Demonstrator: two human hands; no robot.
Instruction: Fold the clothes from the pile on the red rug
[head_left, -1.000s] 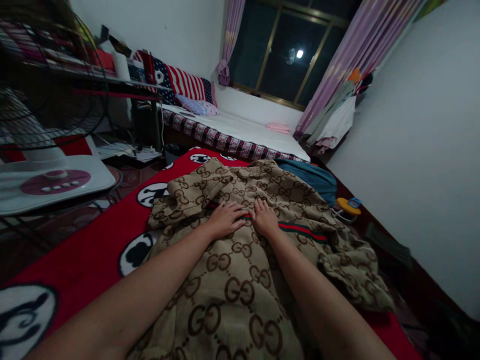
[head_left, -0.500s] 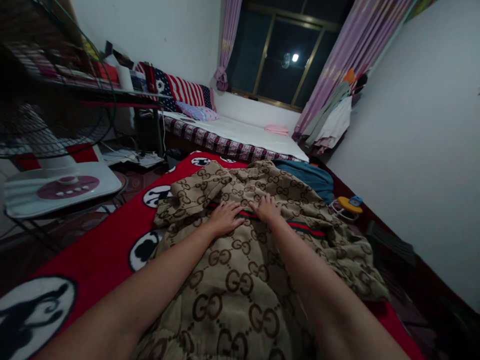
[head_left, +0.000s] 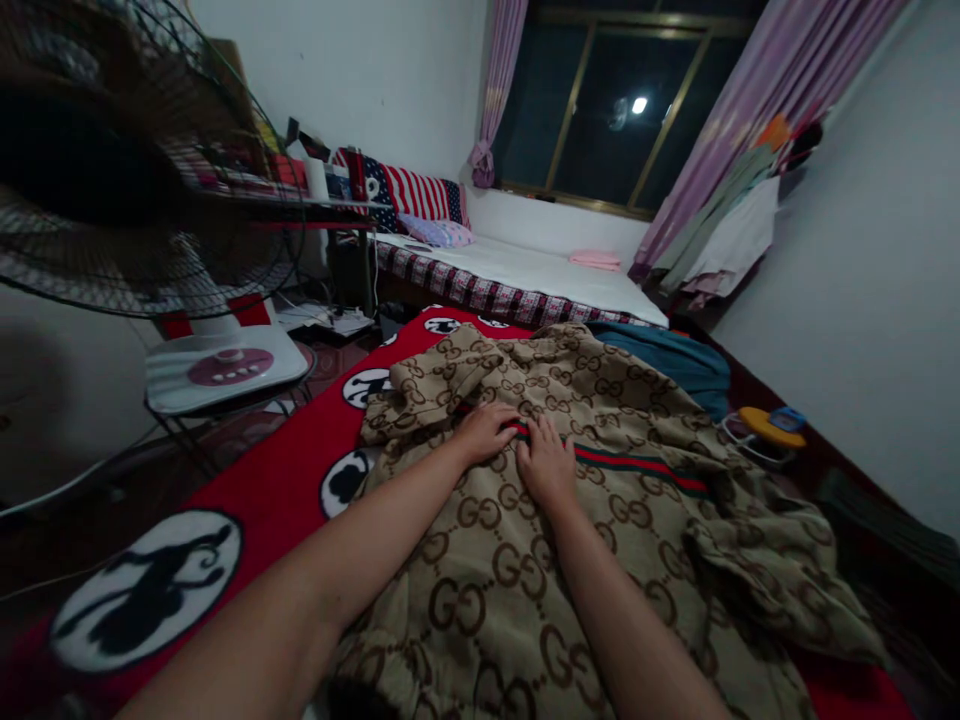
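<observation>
A tan jacket with a brown letter pattern lies spread over a red blanket. A green and red stripe runs across it. My left hand rests on the cloth at the stripe, palm down, its fingers slightly bent but apart. Beside it my right hand lies flat on the jacket, fingers stretched toward the stripe. Neither hand grips the fabric. One sleeve is folded at the far left, and another extends to the lower right.
A large fan stands close on the left, above a white base. Teal cloth lies beyond the jacket. At the right is a yellow-topped stool. A bed with a white top is under the window.
The view has swung left, so the room appears further right. My right hand has drawn slightly nearer to me, below the stripe; my left hand stays at the stripe.
</observation>
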